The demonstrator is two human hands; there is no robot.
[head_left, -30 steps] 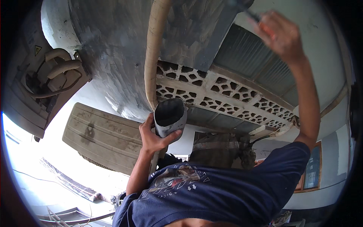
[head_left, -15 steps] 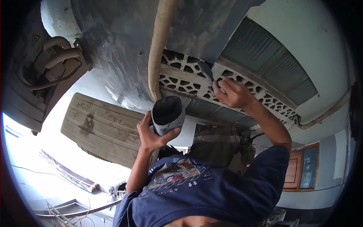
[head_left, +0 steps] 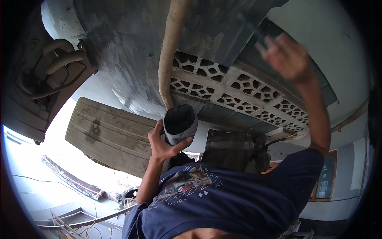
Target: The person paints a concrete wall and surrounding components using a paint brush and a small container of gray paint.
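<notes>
A grey, open-topped container with a dark inside is held in front of my chest. My left hand is wrapped round its lower part, the thumb along the near side. Up at the right, my right hand is raised and smeared by motion, its fingers closed on a paintbrush that shows only as a faint dark blur. Past it is the wall, covered with uneven grey paint strokes.
A wrapped pipe runs down the wall beside the pierced vent blocks. A dirty beige panel lies at the left, below an outdoor unit with bent pipes. Metal frames and cables are at the lower left.
My right hand has swung up and to the right with the paintbrush, away from the vent blocks. My left hand and the container have shifted only slightly.
</notes>
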